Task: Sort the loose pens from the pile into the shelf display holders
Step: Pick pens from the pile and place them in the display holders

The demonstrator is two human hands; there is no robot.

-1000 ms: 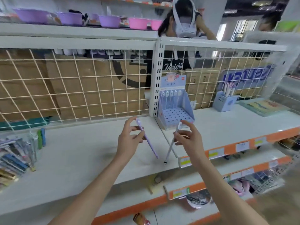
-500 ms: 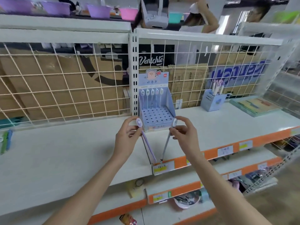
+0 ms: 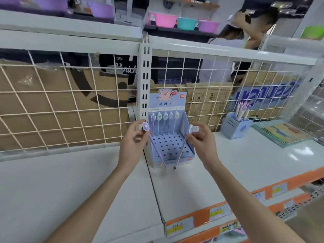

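A light-blue stepped display holder (image 3: pixel 190 122) with a grid of holes stands on the white shelf against the wire back. Several round-topped pens (image 3: pixel 165 117) stand in its back row. My left hand (image 3: pixel 132 143) pinches a purple pen (image 3: pixel 158 151) near its round top, tip slanting down to the right. My right hand (image 3: pixel 201 141) pinches a pale blue pen (image 3: pixel 180 152) near its white cap, tip slanting down to the left. Both pens hang just in front of the holder, their tips close together.
A small blue pen cup (image 3: pixel 235 126) with pink and cream pens stands to the right. Green notebooks (image 3: pixel 282 133) lie beyond it. The wire grid (image 3: pixel 70 109) backs the white shelf (image 3: pixel 245 163). Another person (image 3: pixel 245 32) stands behind the shelving.
The view has swung right, so the pen pile at the left is out of frame. Both hands carried their pens toward the blue holder, which now sits right behind them.
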